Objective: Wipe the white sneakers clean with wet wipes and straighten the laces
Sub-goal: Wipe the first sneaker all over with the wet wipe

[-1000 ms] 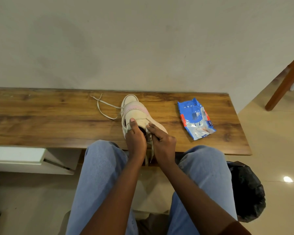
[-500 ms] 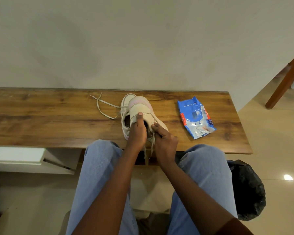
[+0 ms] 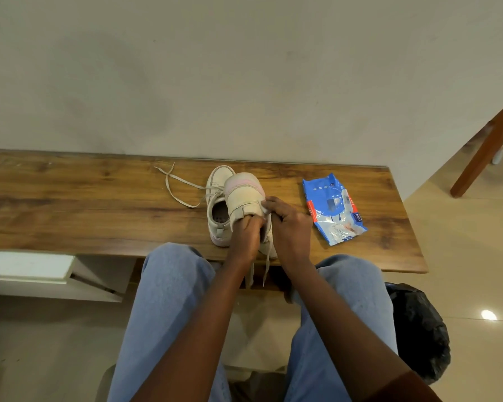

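Two white sneakers sit on a wooden bench. My left hand grips the nearer sneaker from below and tilts it up, its pink-trimmed heel facing me. My right hand pinches a small white wet wipe against that sneaker's right side. Its laces hang over the bench's front edge. The second sneaker rests flat behind and to the left, opening upward, with loose laces trailing left across the wood.
A blue wet wipe packet lies on the bench to the right of the shoes. A black bag sits on the tiled floor by my right knee. A wooden furniture leg stands far right. A wall backs the bench.
My left hand has tipped the nearer sneaker further up, uncovering the second sneaker's opening. My right hand has risen from the laces to the sneaker's right side, with a wipe now showing.
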